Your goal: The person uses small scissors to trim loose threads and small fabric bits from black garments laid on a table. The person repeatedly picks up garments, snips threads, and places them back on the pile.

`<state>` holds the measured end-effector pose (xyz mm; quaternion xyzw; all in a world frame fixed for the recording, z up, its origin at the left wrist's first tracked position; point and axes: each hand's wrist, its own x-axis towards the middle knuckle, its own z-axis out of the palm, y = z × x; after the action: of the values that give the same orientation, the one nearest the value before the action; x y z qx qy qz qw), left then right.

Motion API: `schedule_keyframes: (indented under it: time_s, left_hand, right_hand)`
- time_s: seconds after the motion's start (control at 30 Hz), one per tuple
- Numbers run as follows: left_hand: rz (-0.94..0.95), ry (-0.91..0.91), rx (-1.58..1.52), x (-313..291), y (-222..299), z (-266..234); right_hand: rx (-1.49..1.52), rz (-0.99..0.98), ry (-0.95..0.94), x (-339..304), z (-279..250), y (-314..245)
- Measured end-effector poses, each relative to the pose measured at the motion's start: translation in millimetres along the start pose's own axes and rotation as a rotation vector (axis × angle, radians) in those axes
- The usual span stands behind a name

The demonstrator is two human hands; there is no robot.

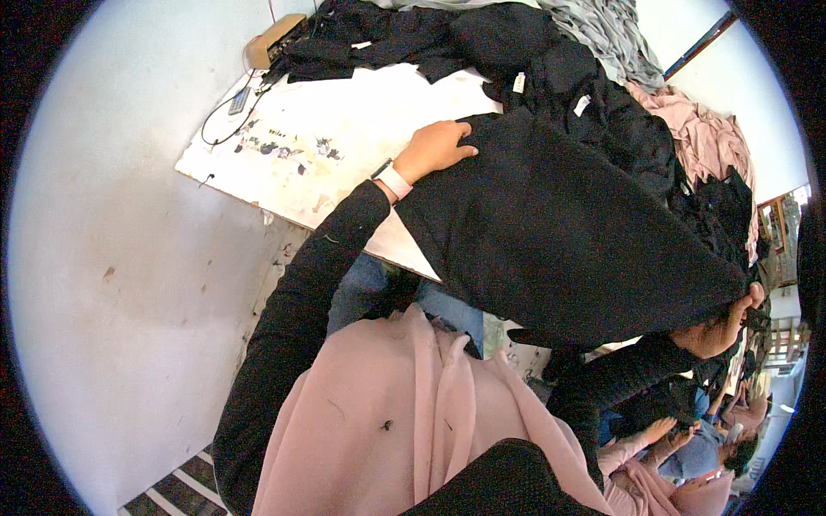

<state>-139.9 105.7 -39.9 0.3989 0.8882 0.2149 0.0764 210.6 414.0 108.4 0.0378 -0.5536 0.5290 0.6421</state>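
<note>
A wide piece of black cloth (551, 224) is spread between my two hands, partly over the white table and hanging past its near edge. My left hand (437, 148), with a light watch band at the wrist, grips the cloth near its far left corner. At the right end, my right hand (718, 334) holds the cloth's other corner, its fingers curled round the edge and partly hidden by the fabric. Just beyond the cloth lies a heap of black garments (594, 77) with small white labels.
The white table (344, 103) has dark stains. On its left are a remote control (238, 101), a cable and a brown box (274, 43). Grey cloth (594, 30) and pink cloth (697, 125) are piled behind. Other people (688, 456) sit at the lower right. A wall (120, 215) stands left.
</note>
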Motion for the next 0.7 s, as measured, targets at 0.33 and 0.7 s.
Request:
schedule_keyframes:
  time_s: [0.33, 0.7]
  left_hand:
    - [0.565, -0.204, -1.717, -22, -30, -157]
    - [0.809, 0.707, -1.352, -105, -36, -322]
  right_hand:
    - [-0.696, -0.021, -0.124, 63, 45, 33]
    - [-0.402, -0.068, -0.080, 100, 95, 37]
